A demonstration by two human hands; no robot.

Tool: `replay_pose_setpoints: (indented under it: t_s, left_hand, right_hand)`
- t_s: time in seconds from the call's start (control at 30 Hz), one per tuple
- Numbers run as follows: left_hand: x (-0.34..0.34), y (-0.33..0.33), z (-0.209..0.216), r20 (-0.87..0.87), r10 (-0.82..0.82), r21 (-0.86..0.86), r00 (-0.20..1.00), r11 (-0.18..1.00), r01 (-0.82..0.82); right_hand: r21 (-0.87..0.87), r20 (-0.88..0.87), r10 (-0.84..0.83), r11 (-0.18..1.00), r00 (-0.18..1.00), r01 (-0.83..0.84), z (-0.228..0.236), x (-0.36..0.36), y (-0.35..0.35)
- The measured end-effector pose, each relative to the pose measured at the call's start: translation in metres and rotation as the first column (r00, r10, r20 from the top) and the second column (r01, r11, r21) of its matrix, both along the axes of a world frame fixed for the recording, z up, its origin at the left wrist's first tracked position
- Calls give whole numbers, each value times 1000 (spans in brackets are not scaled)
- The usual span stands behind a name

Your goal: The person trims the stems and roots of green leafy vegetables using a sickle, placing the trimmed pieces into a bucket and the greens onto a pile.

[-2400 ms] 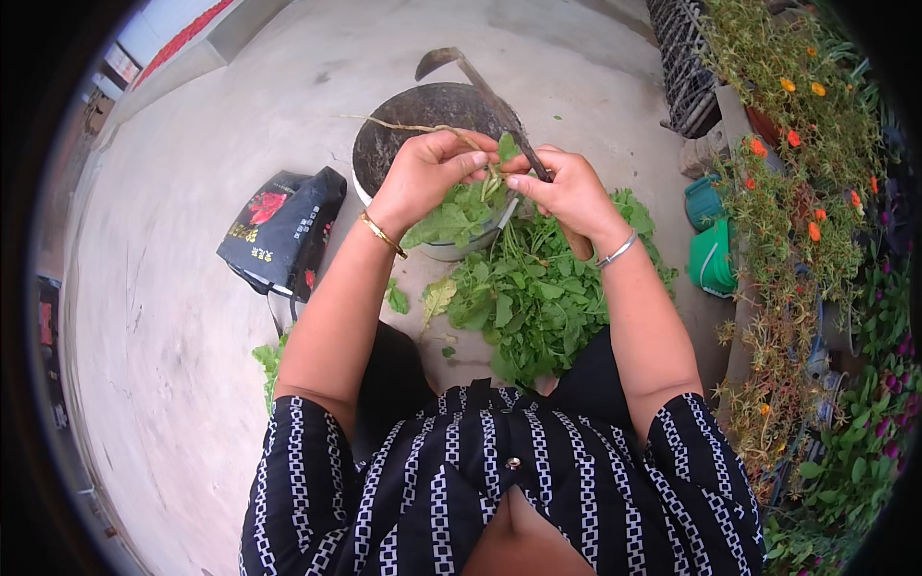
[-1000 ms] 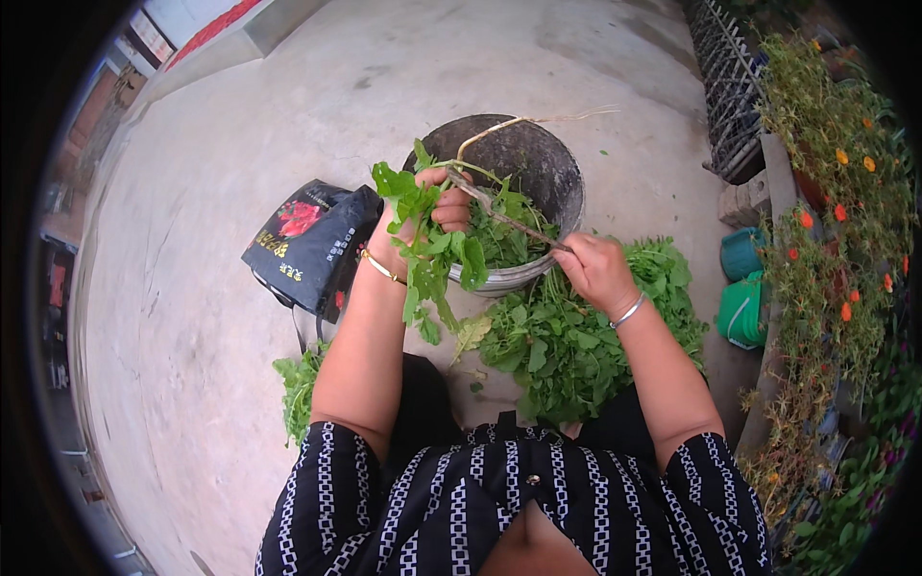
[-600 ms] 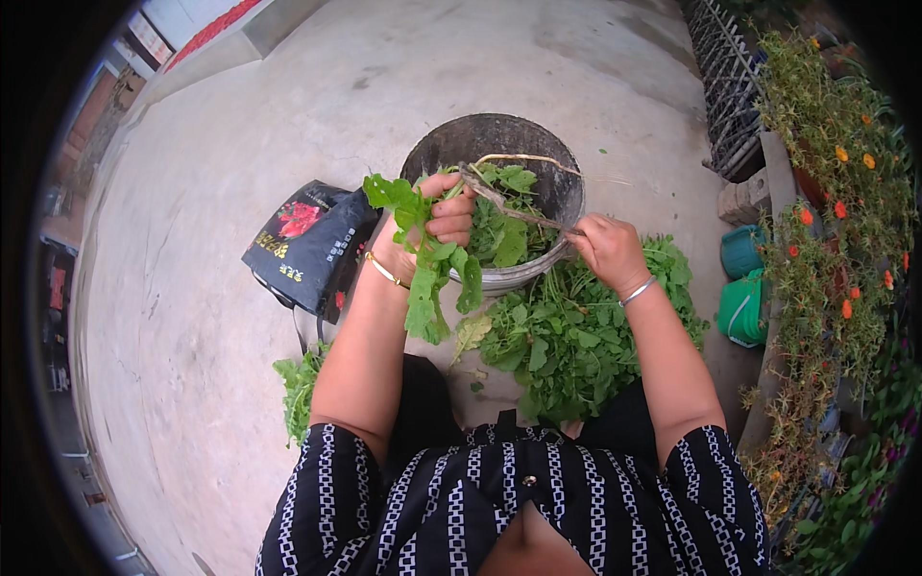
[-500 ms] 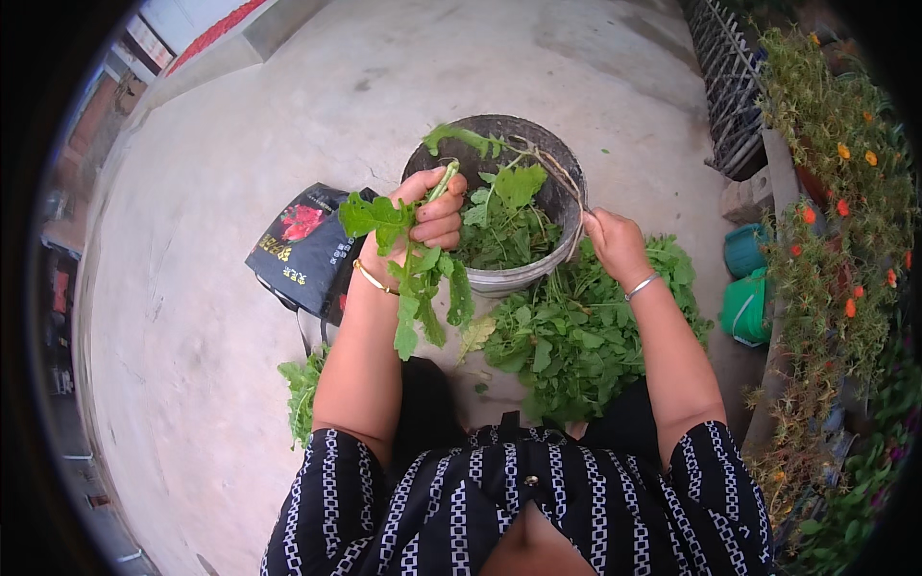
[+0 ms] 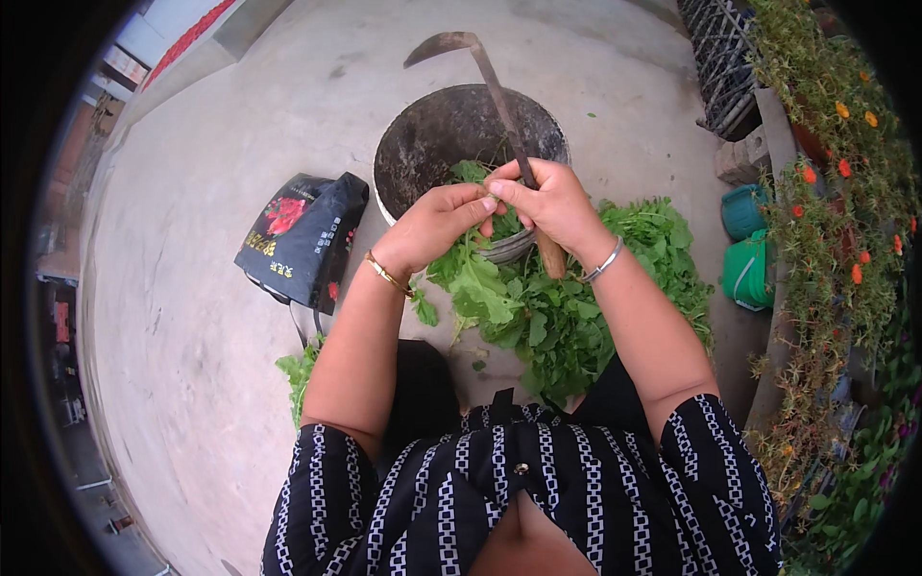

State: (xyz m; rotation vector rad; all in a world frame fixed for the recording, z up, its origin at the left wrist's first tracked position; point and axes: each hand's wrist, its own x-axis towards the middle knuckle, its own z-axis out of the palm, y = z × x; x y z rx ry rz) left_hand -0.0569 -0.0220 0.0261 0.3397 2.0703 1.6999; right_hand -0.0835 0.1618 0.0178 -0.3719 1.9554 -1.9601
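Observation:
A sickle [image 5: 496,93] with a curved rusty blade and wooden handle is in my closed right hand [image 5: 562,209], its blade pointing up and away past the bucket. My left hand [image 5: 429,227] pinches the stem of a leafy green [image 5: 483,290], whose leaves hang below it. Both hands' fingertips meet above the near rim of a round bucket [image 5: 411,144], dark and dirty inside. Cut greens [image 5: 469,173] lie in the bucket, partly hidden by my hands. A large heap of leafy greens [image 5: 663,252] spreads on the ground under my right forearm.
Left of the bucket lies a black bag [image 5: 312,235] with a red flower print. More greens [image 5: 298,379] show beside my left elbow. At the right stand a teal pot [image 5: 744,211], a green bucket [image 5: 749,274] and flowering plants [image 5: 831,259] along a ledge. Concrete floor surrounds everything.
My hands have come together over the bucket's near rim. The left has moved down with the green, the right leftward. The sickle's curved blade now shows clearly, pointing up.

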Motion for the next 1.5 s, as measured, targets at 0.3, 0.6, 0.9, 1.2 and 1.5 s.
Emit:
replay_pose_setpoints:
  t_s: [0.3, 0.6, 0.9, 1.2, 1.5]
  left_hand:
    - [-2, -4, -4, -35, 44, 38, 998, 998, -42]
    - [-5, -15, -4, 310, 345, 336, 886, 832, -441]
    - [10, -61, 25, 86, 474, 347, 876, 810, -472]
    - [183, -232, 58, -537, 626, -218, 566, 545, -810]
    - [294, -295, -76, -501, 603, -607, 621, 267, -748]
  right_hand:
    - [142, -700, -275, 851, 658, 506, -25, -13, -11]
    - [223, -259, -230, 931, 938, 289, -21, -18, -1]
    - [81, -140, -82, 992, 987, 94, 23, 11, -34]
    - [197, -317, 352, 933, 881, -302, 50, 74, -223]
    - [349, -361, 547, 830, 756, -434, 19, 139, -307]
